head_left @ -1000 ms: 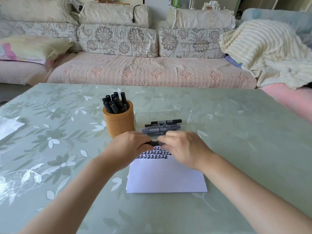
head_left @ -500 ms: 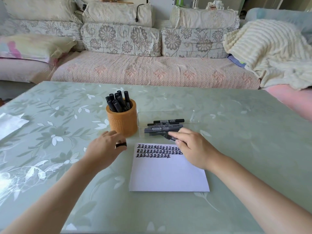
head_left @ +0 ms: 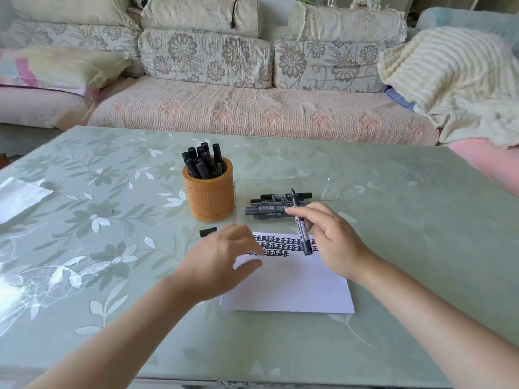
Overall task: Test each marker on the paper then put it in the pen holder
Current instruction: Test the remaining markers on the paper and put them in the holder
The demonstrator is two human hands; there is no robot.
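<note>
Right hand [head_left: 334, 242] pinches a slim black marker [head_left: 304, 235], uncapped, tip pointing away, above the paper's [head_left: 286, 284] inked rows. Left hand [head_left: 222, 256], fingers relaxed, seems to touch the paper; 1 cap [head_left: 208, 232] lies near the pen holder [head_left: 209, 196].

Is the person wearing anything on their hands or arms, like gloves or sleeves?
No. The left hand and the right hand have no gloves on, and no rings, watch or bracelet can be seen. No sleeves show either, all the way to the picture's edge.
</note>
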